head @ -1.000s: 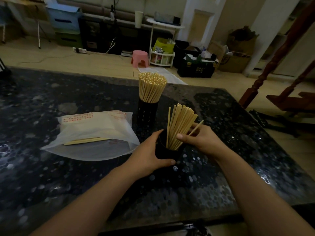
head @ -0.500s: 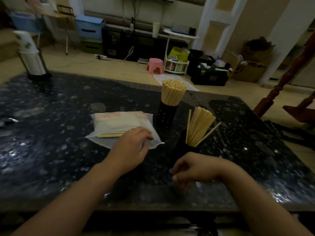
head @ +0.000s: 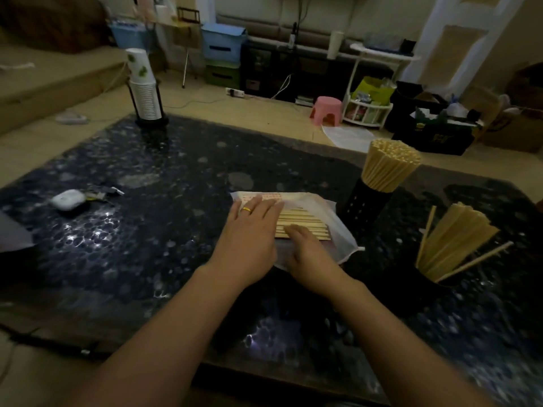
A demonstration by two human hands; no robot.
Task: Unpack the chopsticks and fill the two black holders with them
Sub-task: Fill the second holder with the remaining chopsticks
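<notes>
The row of pale wooden chopsticks [head: 302,227] lay flat inside the thin white plastic wrapper [head: 323,218], which I took as my landmark, near the middle of the dark speckled stone surface [head: 147,230]. I judged the sticks light, stiff and smooth, apt to roll and scatter if lifted loosely, so I would have gathered a bunch around its middle and kept it squeezed together; the wrapper looked soft and slippery, and would need pinning down while the sticks were drawn out.

My left hand [head: 249,230], wearing a gold ring [head: 246,210], lay flat on the wrapper's left end, fingers straight and spread, touching the film and the stick ends and gripping nothing. My right hand [head: 308,251] rested on the wrapper's near edge, its fingers reaching onto the sticks; I could not tell whether they had curled round any.

Just right of the wrapper stood the tall black perforated holder [head: 364,207], packed tight with sticks. Farther right of it, and nearer me, the second black holder [head: 435,277] held a looser, leaning bunch, so I judged it to have room left.

Well left of the wrapper lay a small white earbud case [head: 69,199], and beyond it, at the far left corner, a stack of white paper cups [head: 144,92] in a black stand.
</notes>
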